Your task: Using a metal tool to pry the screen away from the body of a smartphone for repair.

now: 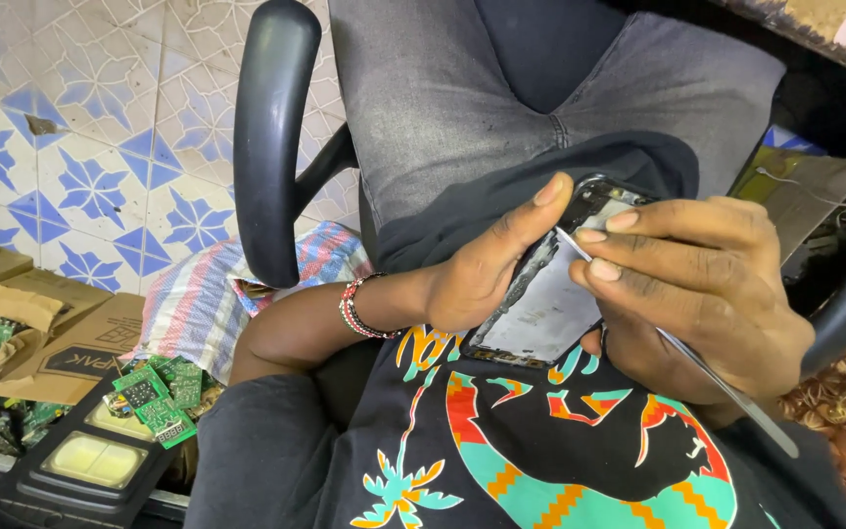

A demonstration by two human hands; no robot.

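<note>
Head view: at the centre right of the frame, over the person's lap, the left hand (487,264) cradles an opened smartphone (550,294), its fingers wrapped around the left edge with the thumb lying along the top. The phone's back cover is off, so the grey inner plate and dark circuitry near its upper end show. The right hand (707,294) closes its fingers on a slim metal pry tool (678,348), pinched near the tip; the tip touches the phone's upper part and the handle runs down towards the lower right.

At the lower left, green circuit boards (154,397) lie on a black tray (80,460), beside cardboard boxes (41,338). A striped cloth (208,294) sits below the black chair armrest (271,137), over a blue-patterned tiled floor (80,147).

The phone rests on no firm surface, so it could tilt or drop if the left grip loosens. As I judge it, a hard push could make the thin tip skid across the plate, scratch a component or jab the left thumb close by.
</note>
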